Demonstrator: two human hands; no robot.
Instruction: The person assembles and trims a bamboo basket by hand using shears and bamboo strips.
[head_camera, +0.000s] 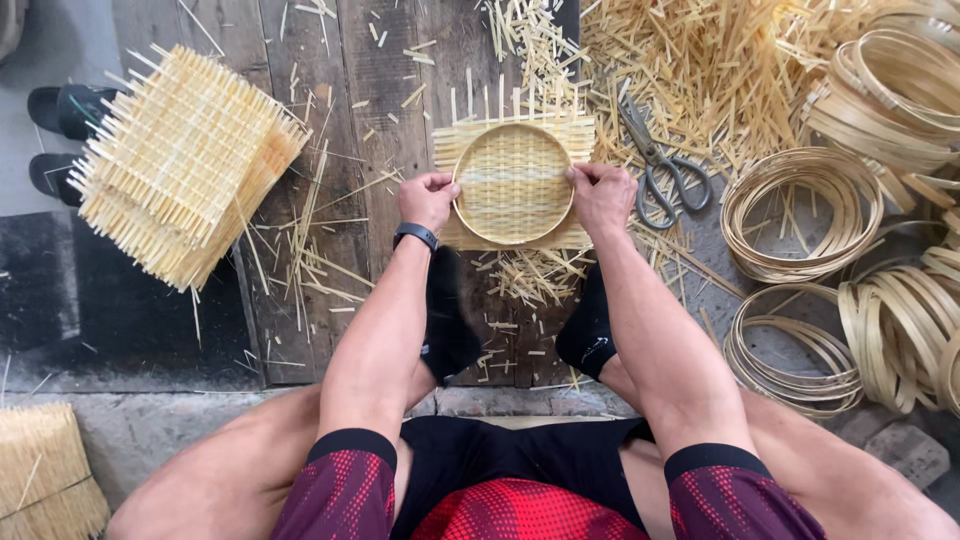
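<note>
Nearest the camera sit the person's bare knees, dark red patterned shorts (520, 505) and two feet in black socks (450, 330), planted on the dark weathered wooden planks (370, 90) of the floor. Both forearms reach forward from there. The left hand (428, 200), with a black wristband (415, 235) behind it, has its grip clamped on the left edge of a round pale bamboo hoop (513, 184); the right hand (601, 197) has its grip clamped on the hoop's right edge, fingers curled over the rim.

The hoop lies flat, pressed down on a square woven mat of pale bamboo strips (515, 135), which rests on the planks just beyond the feet. The mat's loose strip ends stick out mainly along its far edge, pointing away from the person, and its weave runs across and away; no long axis stands out in the hoop itself, being round.

Short bamboo offcuts (530, 275) litter the planks under and around the mat. To the right, just beside the right hand, lie grey metal scissors (660, 165), blades pointing away and to the left. Further right sit coils of bamboo hoops (800, 210) in several stacks. To the left, well apart, lies a tilted stack of woven bamboo mats (185, 160), with black sandals (65, 110) beyond it. At the far edge lies a heap of loose bamboo strips (700, 70).
</note>
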